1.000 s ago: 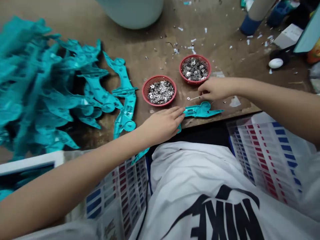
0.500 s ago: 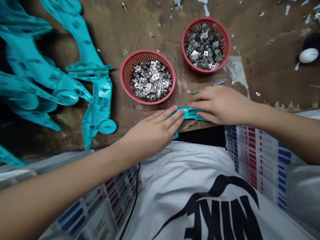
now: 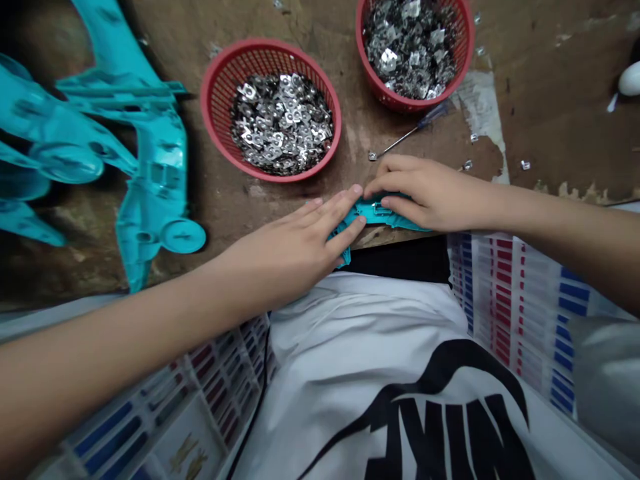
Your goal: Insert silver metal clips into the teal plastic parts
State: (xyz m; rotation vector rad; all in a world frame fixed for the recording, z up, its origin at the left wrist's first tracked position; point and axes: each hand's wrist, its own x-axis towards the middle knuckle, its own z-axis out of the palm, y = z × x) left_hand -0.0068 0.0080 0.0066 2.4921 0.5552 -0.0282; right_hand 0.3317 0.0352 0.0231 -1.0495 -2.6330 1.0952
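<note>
A teal plastic part (image 3: 369, 212) lies at the table's front edge, partly covered by both hands. My left hand (image 3: 320, 233) is on its left end, with the index finger above and the thumb below. My right hand (image 3: 420, 193) is closed over its right end, fingers bent and thumb along the slot. Between the hands, a small shiny metal piece (image 3: 381, 208) shows in the slot. Just beyond my right hand lies a screwdriver (image 3: 400, 141), its tip by a loose metal clip (image 3: 373, 155).
Two red baskets of metal clips, a nearer one (image 3: 210, 100) and a farther one (image 3: 470, 40), stand beyond my hands. Teal plastic parts (image 3: 160, 153) are piled at left. Loose clips (image 3: 525, 165) lie at right. Plastic crates (image 3: 520, 293) flank my lap.
The view has moved closer, so baskets and piled parts sit higher and farther left. My right fingers have drawn back a little and bent, and a metal glint now shows in the slot.
</note>
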